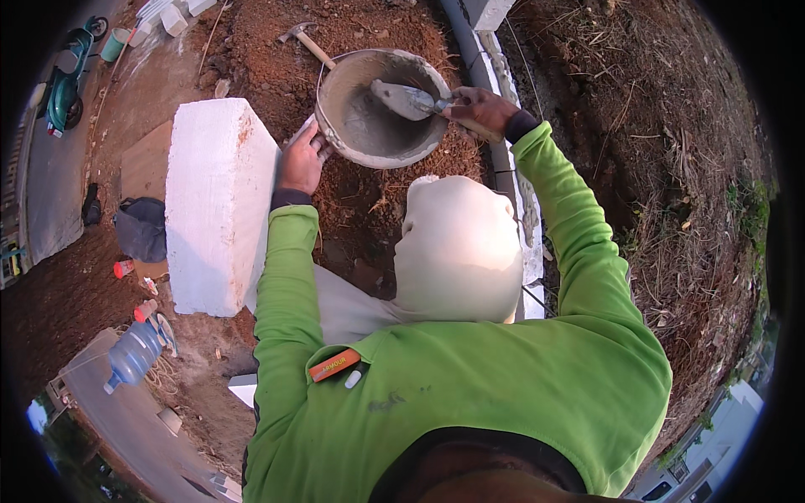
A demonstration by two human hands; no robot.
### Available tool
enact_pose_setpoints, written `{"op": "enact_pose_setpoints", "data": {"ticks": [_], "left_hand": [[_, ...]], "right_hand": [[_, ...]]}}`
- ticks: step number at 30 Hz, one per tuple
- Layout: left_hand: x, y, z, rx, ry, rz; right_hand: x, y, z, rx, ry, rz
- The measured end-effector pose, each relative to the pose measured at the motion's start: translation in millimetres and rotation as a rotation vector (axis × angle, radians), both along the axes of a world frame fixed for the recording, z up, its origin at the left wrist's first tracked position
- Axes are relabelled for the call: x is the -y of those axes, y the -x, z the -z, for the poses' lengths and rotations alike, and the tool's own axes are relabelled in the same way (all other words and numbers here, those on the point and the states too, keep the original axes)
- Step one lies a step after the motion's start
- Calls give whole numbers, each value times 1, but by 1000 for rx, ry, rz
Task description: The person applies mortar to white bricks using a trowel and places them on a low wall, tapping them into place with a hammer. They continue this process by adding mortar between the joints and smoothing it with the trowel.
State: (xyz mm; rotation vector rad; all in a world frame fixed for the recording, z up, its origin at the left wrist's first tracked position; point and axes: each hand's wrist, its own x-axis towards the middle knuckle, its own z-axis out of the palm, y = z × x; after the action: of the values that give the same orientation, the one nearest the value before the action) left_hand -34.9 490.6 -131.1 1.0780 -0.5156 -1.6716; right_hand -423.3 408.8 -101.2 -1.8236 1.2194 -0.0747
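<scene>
A grey mortar bucket (331, 134), coated with dried mortar, stands on reddish soil ahead of me. It tilts so that its inside shows, with wet grey mortar (369, 126) at the bottom. My right hand (482, 113) is closed round the handle of a trowel (407, 101), whose mortar-smeared blade reaches inside the bucket. At the bucket's left side, my left hand (303, 161) grips the rim with its fingers. A large white block (214, 205) stands close beside my left hand and forearm.
A hammer (310, 46) lies behind the bucket. Right of it runs a low wall of pale blocks (503, 159), with dry, grassy soil beyond. At left are a dark bag (141, 228), a blue water jug (134, 356) and a green scooter (71, 80).
</scene>
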Motion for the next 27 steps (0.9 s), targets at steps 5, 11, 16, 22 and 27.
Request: {"op": "enact_pose_setpoints", "data": {"ticks": [5,11,16,22,27], "left_hand": [[1,13,5,-16,67,146],[-14,27,-7,-49,88,176],[-27,41,-6,9,69,424],[-39,61,13,-6,56,463],[-37,23,77,-211,158,483]], "right_hand": [[-14,18,-44,2,-40,226],[-55,35,-66,169,-235,435],[-70,65,-50,107,-271,494],[-104,88,-6,-199,97,299],[-111,53,-18,-221,150,352]]}}
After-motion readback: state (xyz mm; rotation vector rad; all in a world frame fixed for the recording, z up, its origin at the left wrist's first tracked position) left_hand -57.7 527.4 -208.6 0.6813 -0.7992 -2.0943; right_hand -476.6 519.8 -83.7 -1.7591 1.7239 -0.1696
